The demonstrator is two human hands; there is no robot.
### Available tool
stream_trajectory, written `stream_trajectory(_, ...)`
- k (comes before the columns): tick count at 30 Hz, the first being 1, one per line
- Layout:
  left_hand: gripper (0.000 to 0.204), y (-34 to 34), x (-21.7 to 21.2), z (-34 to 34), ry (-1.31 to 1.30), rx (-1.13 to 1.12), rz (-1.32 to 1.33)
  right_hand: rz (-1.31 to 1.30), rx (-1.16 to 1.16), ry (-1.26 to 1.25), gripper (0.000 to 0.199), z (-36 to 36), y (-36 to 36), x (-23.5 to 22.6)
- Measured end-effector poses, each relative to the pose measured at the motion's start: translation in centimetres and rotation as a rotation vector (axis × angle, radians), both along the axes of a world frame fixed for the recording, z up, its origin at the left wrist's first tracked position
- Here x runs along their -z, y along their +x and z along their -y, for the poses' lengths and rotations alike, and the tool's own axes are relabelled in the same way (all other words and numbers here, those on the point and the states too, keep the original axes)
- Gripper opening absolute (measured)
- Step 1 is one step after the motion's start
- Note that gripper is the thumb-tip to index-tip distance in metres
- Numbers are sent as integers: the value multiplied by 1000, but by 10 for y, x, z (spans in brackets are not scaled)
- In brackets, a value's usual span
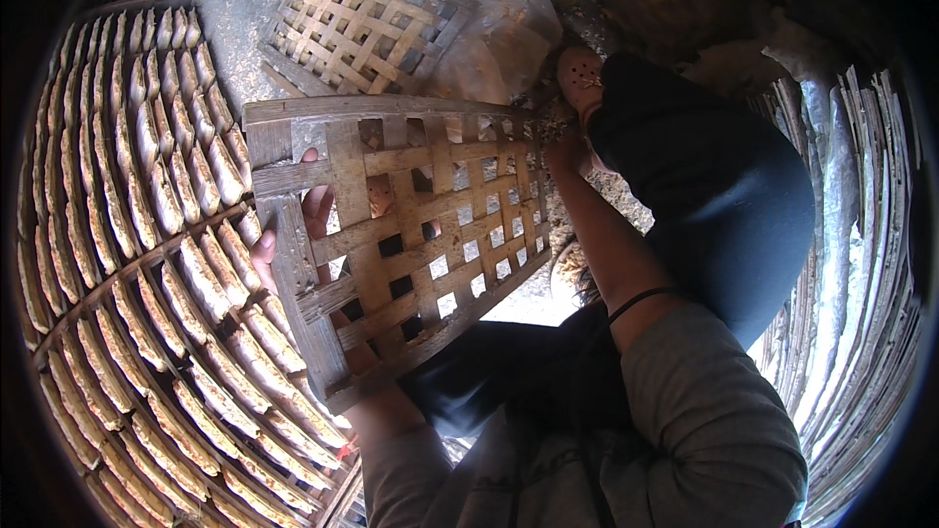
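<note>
The left hand (318, 210) is clamped on the left end of a panel (421, 215), its fingers showing through the weave and its thumb out past the edge; the right hand (567, 154) is at the panel's far right end, well apart from the left, and whether its fingers close on the edge I cannot tell. The panel is tilted in front of the person, above the lap; it is an open lattice of flat, woven strips in a straight wooden frame, with roughly square holes that let light and patches of floor through. Its strips are tan to brown, glossy in places and darker toward the lower left; the frame is greyer, scuffed and weathered, most of all at the left end, where the wood looks rough.

A dark band (641, 301) circles the right forearm; the sleeves (694, 401) are grey, the trousers (714, 186) dark; a pinkish shoe (581, 78) with small holes stands just beyond the right hand. Past the panel's upper edge lies a second panel (357, 24), also woven; beside it is crumpled clear plastic (504, 44); to the left run close rows of pale, brown-edged slabs (201, 274); along the right side stand thin, greyish slats (871, 235).
</note>
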State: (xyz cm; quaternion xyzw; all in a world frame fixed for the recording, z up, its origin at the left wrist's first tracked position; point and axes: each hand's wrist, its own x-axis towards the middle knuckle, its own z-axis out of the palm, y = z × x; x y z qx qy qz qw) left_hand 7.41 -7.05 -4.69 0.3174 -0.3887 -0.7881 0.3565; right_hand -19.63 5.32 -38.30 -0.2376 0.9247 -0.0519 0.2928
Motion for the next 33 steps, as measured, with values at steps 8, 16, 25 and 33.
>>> stream_trajectory(8,75,-16,-5,7,80,73,8,125,-2,-430,21,37,6,1)
stream_trajectory(16,82,-17,-14,4,63,11,66,90,-230,-344,22,47,25,-31)
stream_trajectory(25,83,-12,12,4,-22,-34,-72,319,-47,-253,48,46,22,-53)
stream_trajectory(33,74,-13,-5,0,-21,29,49,192,-276,-332,42,48,41,42)
